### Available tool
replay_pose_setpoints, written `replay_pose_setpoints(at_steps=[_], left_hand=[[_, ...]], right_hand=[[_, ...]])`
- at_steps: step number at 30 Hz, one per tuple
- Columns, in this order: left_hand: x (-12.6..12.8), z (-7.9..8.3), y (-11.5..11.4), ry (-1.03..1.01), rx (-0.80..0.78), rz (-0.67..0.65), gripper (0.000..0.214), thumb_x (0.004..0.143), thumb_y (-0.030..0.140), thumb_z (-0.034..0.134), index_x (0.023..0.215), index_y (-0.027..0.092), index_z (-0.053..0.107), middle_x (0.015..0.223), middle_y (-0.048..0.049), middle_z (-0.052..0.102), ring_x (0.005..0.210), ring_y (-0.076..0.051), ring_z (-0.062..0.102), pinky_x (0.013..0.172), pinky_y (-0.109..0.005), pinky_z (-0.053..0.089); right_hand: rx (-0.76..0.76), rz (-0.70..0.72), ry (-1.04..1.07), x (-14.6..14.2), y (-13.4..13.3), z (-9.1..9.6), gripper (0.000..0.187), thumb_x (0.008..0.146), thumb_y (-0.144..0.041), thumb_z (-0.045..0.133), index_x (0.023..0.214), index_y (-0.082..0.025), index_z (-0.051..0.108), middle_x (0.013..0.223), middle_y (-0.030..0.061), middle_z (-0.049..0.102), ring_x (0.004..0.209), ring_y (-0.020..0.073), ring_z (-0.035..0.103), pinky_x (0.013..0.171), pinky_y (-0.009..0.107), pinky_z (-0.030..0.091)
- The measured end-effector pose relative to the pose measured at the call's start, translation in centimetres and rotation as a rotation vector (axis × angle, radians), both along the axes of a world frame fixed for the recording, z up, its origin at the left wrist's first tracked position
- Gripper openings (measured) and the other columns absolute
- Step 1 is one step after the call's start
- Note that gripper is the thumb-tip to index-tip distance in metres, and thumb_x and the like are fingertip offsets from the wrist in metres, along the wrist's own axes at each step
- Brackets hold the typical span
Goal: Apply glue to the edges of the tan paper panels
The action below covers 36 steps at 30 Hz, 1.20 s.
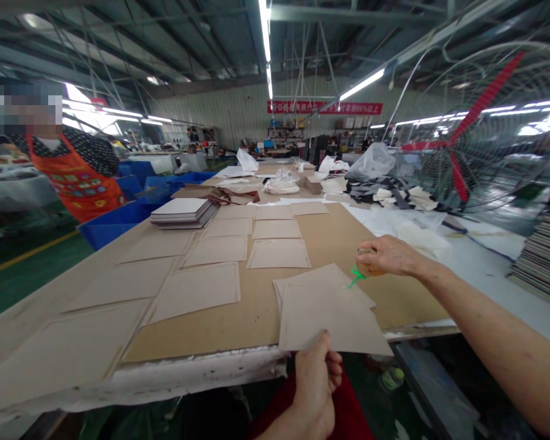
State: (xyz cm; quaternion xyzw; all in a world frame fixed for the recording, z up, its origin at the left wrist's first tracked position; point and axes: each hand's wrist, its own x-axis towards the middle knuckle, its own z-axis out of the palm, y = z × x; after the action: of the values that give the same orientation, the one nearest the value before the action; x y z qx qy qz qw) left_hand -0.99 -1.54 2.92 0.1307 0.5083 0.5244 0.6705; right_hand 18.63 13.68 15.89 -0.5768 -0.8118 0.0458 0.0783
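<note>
Pinches in the left hand (pixel 314 379) the near edge of a tan sheet (pixel 327 308), partly overhanging the table (pixel 256 311). Grips in the right hand (pixel 387 253) a green-tipped tool (pixel 358 275), near the sheet's far right edge.

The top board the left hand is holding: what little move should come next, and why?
I'd probably draw the green-tipped tool in the right hand along the right edge of the top board, toward its near corner: the tip is by that edge's far end, the left hand grips the near edge, and other laid-out boards show faint lines along their edges.
</note>
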Motion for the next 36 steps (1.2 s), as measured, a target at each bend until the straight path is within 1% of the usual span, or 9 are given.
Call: replay_pose_setpoints(at_steps=[8,12,15,20,23,26,30,33,36], left_hand=[[-0.1,0.0,0.1,-0.003,-0.015,0.004,0.031,0.065,0.040,0.069,0.064,0.012,0.056,0.053,-0.0011,0.057,0.041,-0.006,0.044,0.042,-0.017,0.031],[-0.1,0.0,0.1,-0.002,0.001,0.002,0.031,0.063,0.040,0.070,0.066,0.012,0.056,0.052,-0.0001,0.056,0.041,-0.006,0.044,0.040,-0.016,0.031],[-0.1,-0.2,0.1,0.002,0.018,0.004,0.030,0.064,0.039,0.070,0.066,0.012,0.057,0.051,-0.0001,0.056,0.041,-0.006,0.044,0.039,-0.015,0.030],[0.0,-0.3,0.3,0.016,-0.006,0.009,0.028,0.066,0.037,0.070,0.066,0.012,0.056,0.052,-0.0008,0.056,0.040,-0.006,0.044,0.039,-0.015,0.031],[0.0,-0.4,0.4,0.007,-0.006,0.010,0.025,0.069,0.034,0.069,0.067,0.012,0.056,0.052,-0.0008,0.056,0.040,-0.006,0.044,0.039,-0.015,0.031],[0.0,-0.3,0.4,-0.010,-0.003,0.020,0.022,0.070,0.031,0.068,0.068,0.013,0.056,0.052,-0.0004,0.055,0.040,-0.005,0.044,0.040,-0.015,0.032],[-0.1,0.0,0.4,-0.017,-0.011,0.015,0.020,0.071,0.029,0.068,0.069,0.013,0.056,0.050,0.0002,0.055,0.039,-0.005,0.043,0.039,-0.014,0.031],[-0.1,0.2,0.4,-0.004,-0.033,0.009,0.019,0.073,0.028,0.066,0.070,0.013,0.056,0.050,0.0001,0.055,0.039,-0.005,0.043,0.038,-0.014,0.030],[-0.1,0.2,0.5,0.021,-0.034,-0.004,0.019,0.076,0.028,0.064,0.070,0.012,0.056,0.051,0.0000,0.055,0.040,-0.005,0.044,0.038,-0.014,0.031]], right_hand=[[-0.013,-0.037,0.038,1.4,-0.6,0.0,0.028,0.080,-0.044,0.048,0.071,-0.020,0.061,0.060,-0.0009,0.055,0.059,0.0169,0.050,0.051,0.027,0.028],[-0.003,-0.061,0.067,2.1,-1.1,-0.3,0.030,0.081,-0.045,0.046,0.076,-0.020,0.062,0.064,-0.0008,0.057,0.061,0.0173,0.052,0.051,0.026,0.029],[-0.012,-0.032,0.078,2.3,-1.9,-0.3,0.030,0.081,-0.046,0.047,0.075,-0.020,0.062,0.063,-0.0014,0.057,0.060,0.0169,0.051,0.052,0.027,0.029],[-0.029,0.046,0.085,2.7,-4.3,-0.2,0.028,0.082,-0.044,0.049,0.074,-0.021,0.062,0.063,-0.0029,0.056,0.060,0.0156,0.051,0.054,0.027,0.030],[-0.041,0.132,0.091,3.1,-6.4,-0.2,0.027,0.086,-0.042,0.049,0.071,-0.021,0.058,0.064,-0.0027,0.055,0.061,0.0158,0.051,0.056,0.028,0.030],[-0.081,0.201,0.092,3.2,-8.6,-0.2,0.024,0.089,-0.039,0.048,0.075,-0.021,0.058,0.068,-0.0021,0.056,0.065,0.0160,0.051,0.059,0.028,0.031],[-0.124,0.234,0.117,3.2,-10.7,0.0,0.022,0.089,-0.036,0.048,0.077,-0.021,0.057,0.071,-0.0015,0.057,0.064,0.0154,0.051,0.059,0.028,0.032],[-0.101,0.226,0.143,3.1,-10.7,0.0,0.024,0.089,-0.037,0.048,0.074,-0.020,0.055,0.068,-0.0013,0.056,0.063,0.0153,0.050,0.058,0.027,0.031],[-0.041,0.195,0.134,3.2,-9.2,-0.3,0.026,0.088,-0.040,0.047,0.074,-0.020,0.056,0.069,-0.0004,0.057,0.064,0.0163,0.051,0.059,0.028,0.032]])
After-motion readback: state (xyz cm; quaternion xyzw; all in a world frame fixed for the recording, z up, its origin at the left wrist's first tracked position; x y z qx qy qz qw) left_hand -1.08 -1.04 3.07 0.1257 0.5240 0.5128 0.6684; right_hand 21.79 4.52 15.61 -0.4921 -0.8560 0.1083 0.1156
